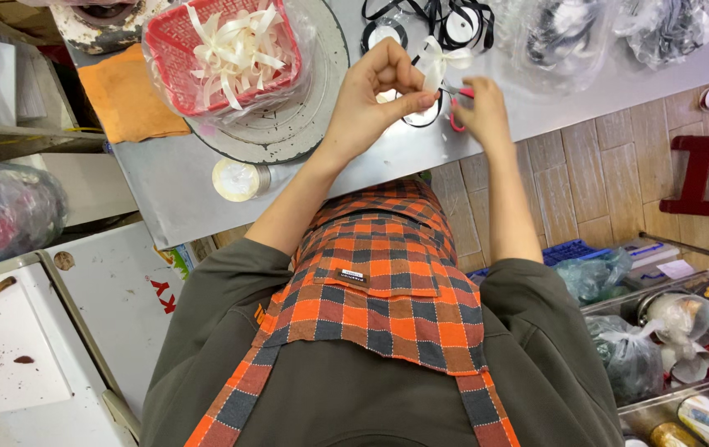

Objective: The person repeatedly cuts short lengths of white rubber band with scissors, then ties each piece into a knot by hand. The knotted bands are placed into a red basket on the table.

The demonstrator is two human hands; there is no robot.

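Observation:
My left hand pinches a small white ribbon bow over the grey table. My right hand is just to its right, fingers closed on red-handled scissors next to the bow. A black ribbon loop lies under both hands. A red basket full of finished white bows, wrapped in clear plastic, sits on a round metal plate to the left.
Spools of black and white ribbon and clear bags lie at the table's far side. A roll of white ribbon, an orange cloth, a red stool and crates of jars surround me.

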